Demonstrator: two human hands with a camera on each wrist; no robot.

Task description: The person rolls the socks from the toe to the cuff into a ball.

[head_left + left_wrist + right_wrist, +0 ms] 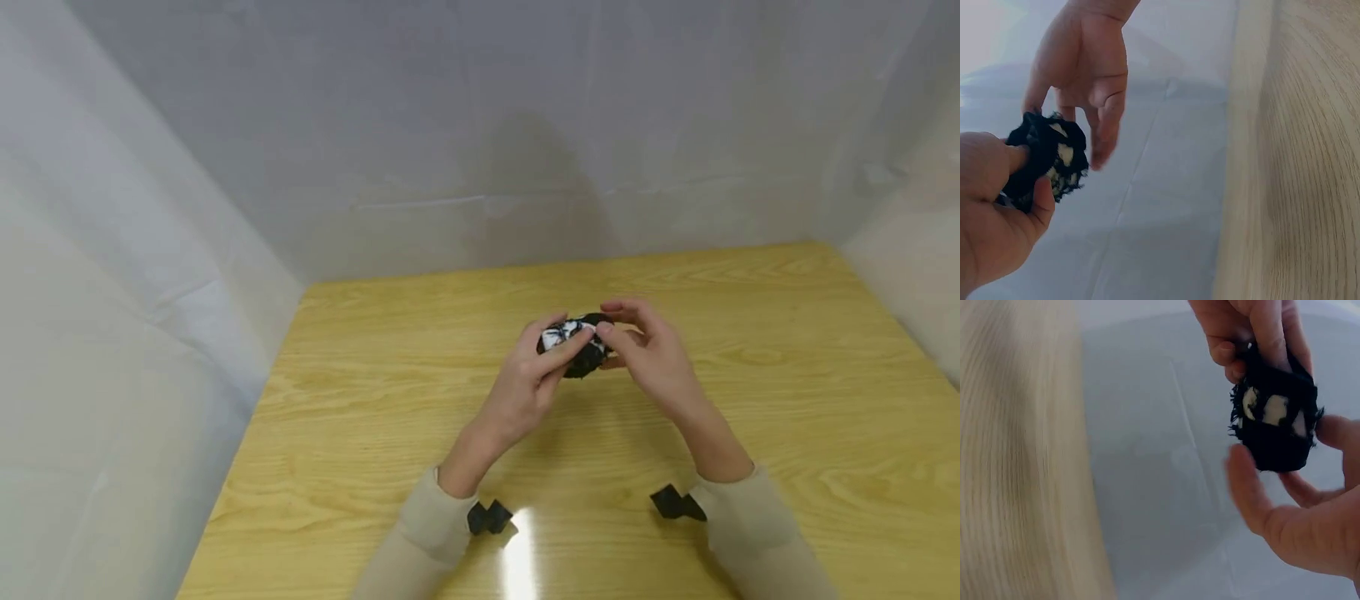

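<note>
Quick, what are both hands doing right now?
Left hand: grips the black-and-white cloth bundle.
Right hand: fingers touch the bundle, loosely curled round it.

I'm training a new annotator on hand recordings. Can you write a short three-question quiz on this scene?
1. True or false: the small black and white fabric bundle lies flat on the light wooden table.
2. Which hand grips the bundle: A) left hand B) right hand C) neither?
3. Fill in: the right hand's fingertips are at the bundle's ____.

Key: 1 false, it is held above the table. 2 A. 3 edge, though a firm grip cannot be told.
</note>
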